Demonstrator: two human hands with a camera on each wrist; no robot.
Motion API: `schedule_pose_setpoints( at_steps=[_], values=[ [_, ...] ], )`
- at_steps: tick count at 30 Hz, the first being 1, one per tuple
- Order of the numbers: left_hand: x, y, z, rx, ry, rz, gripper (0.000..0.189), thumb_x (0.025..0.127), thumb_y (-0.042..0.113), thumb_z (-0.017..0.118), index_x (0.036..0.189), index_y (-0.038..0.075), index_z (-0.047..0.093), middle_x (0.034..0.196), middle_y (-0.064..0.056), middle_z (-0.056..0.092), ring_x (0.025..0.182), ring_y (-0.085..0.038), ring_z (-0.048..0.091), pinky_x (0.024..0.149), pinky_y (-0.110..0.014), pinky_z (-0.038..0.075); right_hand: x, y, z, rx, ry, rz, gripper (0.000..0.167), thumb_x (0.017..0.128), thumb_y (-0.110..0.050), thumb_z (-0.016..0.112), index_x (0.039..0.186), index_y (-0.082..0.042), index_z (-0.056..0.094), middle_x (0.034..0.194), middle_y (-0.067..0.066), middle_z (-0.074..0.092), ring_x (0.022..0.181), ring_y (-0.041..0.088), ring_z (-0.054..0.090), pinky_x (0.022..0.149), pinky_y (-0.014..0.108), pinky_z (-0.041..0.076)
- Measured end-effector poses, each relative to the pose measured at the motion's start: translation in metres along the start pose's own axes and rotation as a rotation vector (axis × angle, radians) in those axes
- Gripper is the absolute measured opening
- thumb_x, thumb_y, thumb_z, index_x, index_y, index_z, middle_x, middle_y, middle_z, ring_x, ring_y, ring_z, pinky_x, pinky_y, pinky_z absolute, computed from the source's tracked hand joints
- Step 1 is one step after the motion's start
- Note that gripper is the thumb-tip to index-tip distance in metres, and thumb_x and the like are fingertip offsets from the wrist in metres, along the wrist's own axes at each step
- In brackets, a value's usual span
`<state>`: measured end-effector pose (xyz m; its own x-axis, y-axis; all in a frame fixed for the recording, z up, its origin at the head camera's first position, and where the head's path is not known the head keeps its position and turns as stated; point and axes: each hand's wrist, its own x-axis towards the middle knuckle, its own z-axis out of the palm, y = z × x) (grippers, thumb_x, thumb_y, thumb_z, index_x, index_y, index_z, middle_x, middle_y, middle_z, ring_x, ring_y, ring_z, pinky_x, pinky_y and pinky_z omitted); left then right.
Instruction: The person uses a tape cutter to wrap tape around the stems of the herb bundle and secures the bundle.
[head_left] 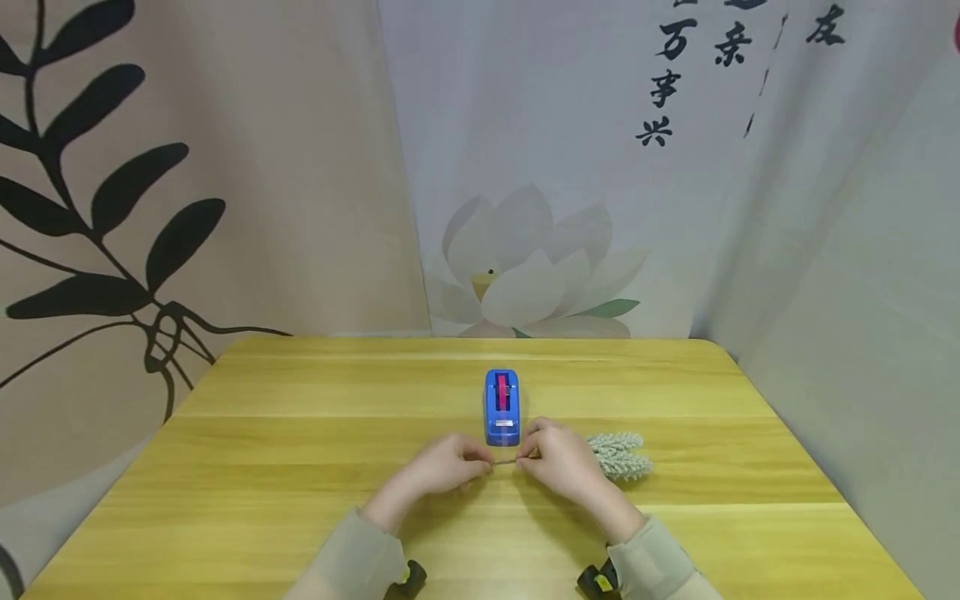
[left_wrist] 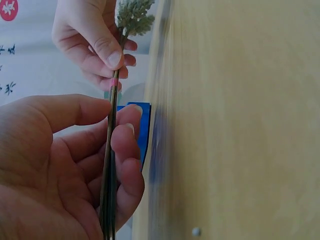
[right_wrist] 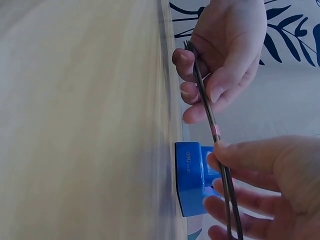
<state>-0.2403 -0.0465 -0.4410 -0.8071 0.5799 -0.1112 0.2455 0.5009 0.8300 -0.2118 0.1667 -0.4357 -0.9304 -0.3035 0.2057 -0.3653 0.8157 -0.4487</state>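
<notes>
A bundle of thin dark stems (left_wrist: 108,170) with pale green flower heads (head_left: 619,457) spans both hands, above the table. My left hand (head_left: 448,463) pinches the lower stems between thumb and fingers. Nearer the flower heads, my right hand (head_left: 561,460) grips the same stems with thumb and fingertips. In both wrist views a narrow pink band (right_wrist: 215,130) wraps the stems between the two hands. Just beyond the hands stands a blue tape dispenser (head_left: 502,408) with a pink-red roll (head_left: 502,392) in it.
The yellow wooden table (head_left: 300,475) reaches back to a printed curtain (head_left: 540,150) with a lotus and dark characters. Dark leaves are printed on its left part. A small pale round thing (left_wrist: 196,231) shows on the wood in the left wrist view.
</notes>
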Motion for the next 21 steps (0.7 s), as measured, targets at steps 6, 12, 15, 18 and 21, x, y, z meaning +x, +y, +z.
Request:
schedule_pose_setpoints(
  at_steps=[6,12,15,18,21],
  values=[
    [-0.0003,-0.0005,0.0008,0.019,-0.014,-0.005,0.020,0.096,0.013,0.057,0.087,0.005,0.073,0.068,-0.003,0.062,0.055,-0.012,0.051,0.048,-0.024,0.040,-0.0002,-0.0005,0.0014,-0.009,0.006,-0.006,0.007,0.081,-0.013,0.077,0.075,-0.015,0.075,0.108,0.006,0.063,0.083,0.017,0.063,0.068,0.032,0.052],
    [0.0001,0.0011,-0.0010,0.050,0.007,0.010,0.017,0.094,0.013,0.060,0.086,0.005,0.072,0.073,-0.002,0.065,0.062,-0.015,0.055,0.055,-0.028,0.046,0.0019,-0.0010,0.0003,-0.004,0.014,0.003,0.005,0.079,-0.016,0.079,0.078,-0.015,0.075,0.107,0.004,0.064,0.088,0.020,0.063,0.072,0.037,0.053],
    [-0.0002,0.0013,-0.0014,0.062,0.021,0.010,0.015,0.093,0.013,0.062,0.085,0.005,0.073,0.072,-0.001,0.065,0.060,-0.014,0.054,0.054,-0.028,0.046,0.0026,-0.0012,0.0003,0.000,0.014,0.003,0.008,0.080,-0.018,0.079,0.083,-0.012,0.076,0.105,0.003,0.064,0.088,0.019,0.064,0.074,0.037,0.053],
    [-0.0009,0.0017,-0.0017,0.058,0.031,0.009,0.013,0.092,0.011,0.063,0.086,0.005,0.073,0.072,-0.001,0.066,0.058,-0.014,0.054,0.052,-0.027,0.046,0.0023,-0.0014,0.0009,-0.009,0.007,-0.002,0.010,0.082,-0.019,0.076,0.086,-0.009,0.077,0.103,0.003,0.065,0.086,0.018,0.064,0.073,0.035,0.053],
    [-0.0013,0.0021,-0.0019,0.059,0.047,0.004,0.012,0.091,0.011,0.065,0.087,0.006,0.074,0.073,-0.002,0.066,0.055,-0.014,0.054,0.050,-0.027,0.045,0.0013,-0.0019,0.0012,-0.028,-0.005,-0.009,0.009,0.084,-0.019,0.074,0.085,-0.011,0.077,0.099,0.001,0.065,0.082,0.016,0.063,0.070,0.033,0.052]
  ],
)
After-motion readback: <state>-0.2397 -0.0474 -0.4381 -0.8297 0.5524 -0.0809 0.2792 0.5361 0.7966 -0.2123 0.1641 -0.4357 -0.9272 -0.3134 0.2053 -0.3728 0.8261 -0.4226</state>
